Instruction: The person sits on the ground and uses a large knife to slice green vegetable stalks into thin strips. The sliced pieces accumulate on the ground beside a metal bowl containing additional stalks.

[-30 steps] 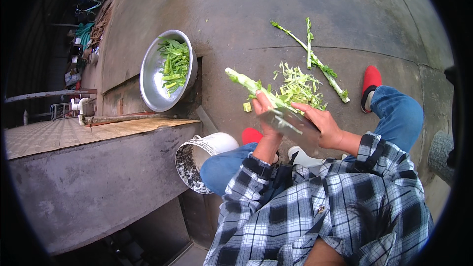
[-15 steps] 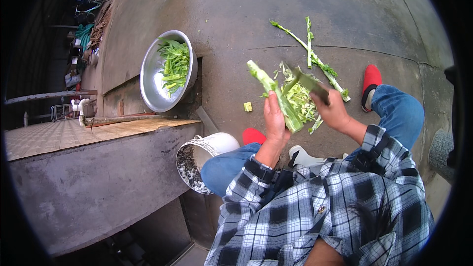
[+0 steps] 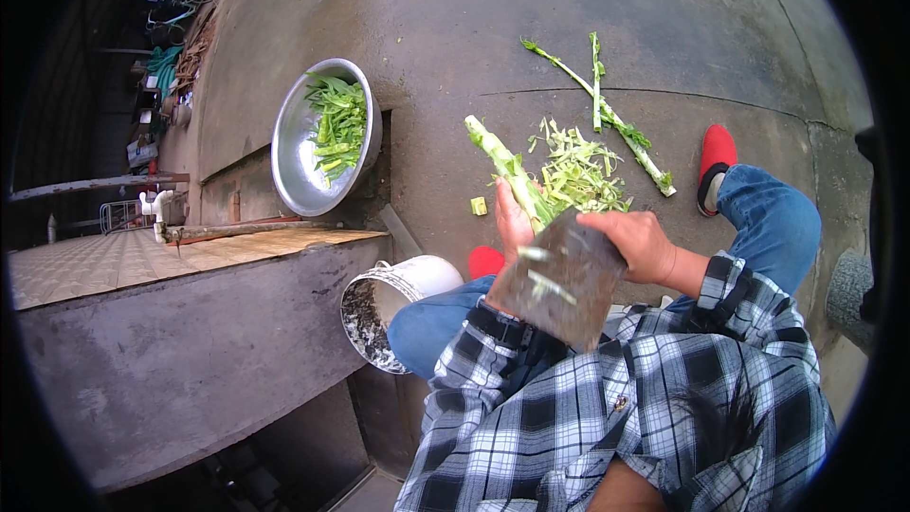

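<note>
I see the cleaver (image 3: 561, 280) has dropped back near my chest in my right hand (image 3: 643, 245), while my left hand (image 3: 512, 220) fingers stay wrapped around the green stalk (image 3: 507, 169), pointing up and left, away from me.

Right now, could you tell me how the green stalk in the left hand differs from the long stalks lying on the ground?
The held stalk is thick, pale and trimmed, gripped by the left hand and pointing up and away; the stalks on the ground are thin, darker green, still leafy, and lie loose on the concrete, crossing each other. The held one sits beside the cleaver in the right hand; the others lie untouched. Both are green vegetable stems.
</note>
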### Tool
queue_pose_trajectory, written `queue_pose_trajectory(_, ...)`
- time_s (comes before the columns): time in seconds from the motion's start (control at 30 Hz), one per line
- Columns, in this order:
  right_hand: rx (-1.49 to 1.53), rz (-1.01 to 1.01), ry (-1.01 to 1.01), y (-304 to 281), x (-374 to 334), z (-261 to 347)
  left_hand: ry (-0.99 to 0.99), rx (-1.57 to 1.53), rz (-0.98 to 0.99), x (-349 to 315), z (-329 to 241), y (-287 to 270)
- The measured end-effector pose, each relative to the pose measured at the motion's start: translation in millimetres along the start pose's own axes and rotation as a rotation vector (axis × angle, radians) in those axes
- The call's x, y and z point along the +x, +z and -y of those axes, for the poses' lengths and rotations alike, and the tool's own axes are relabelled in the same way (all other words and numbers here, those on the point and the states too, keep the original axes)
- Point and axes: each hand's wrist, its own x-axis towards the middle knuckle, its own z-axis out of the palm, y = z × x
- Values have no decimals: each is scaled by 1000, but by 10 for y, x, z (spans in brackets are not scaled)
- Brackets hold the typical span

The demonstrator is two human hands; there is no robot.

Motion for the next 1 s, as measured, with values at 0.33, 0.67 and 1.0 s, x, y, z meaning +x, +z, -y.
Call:
queue_pose_trajectory(0.33,-31,69,-36,13,-85,83,85,113,69,130,97,-191)
queue_pose_trajectory(0.67,-116,37,100,116,-81,-60,-101,-191,95,103,210,-226)
queue_pose_trajectory(1.0,-151,29,178,102,-18,-52,-152,-87,27,37,346,-192)
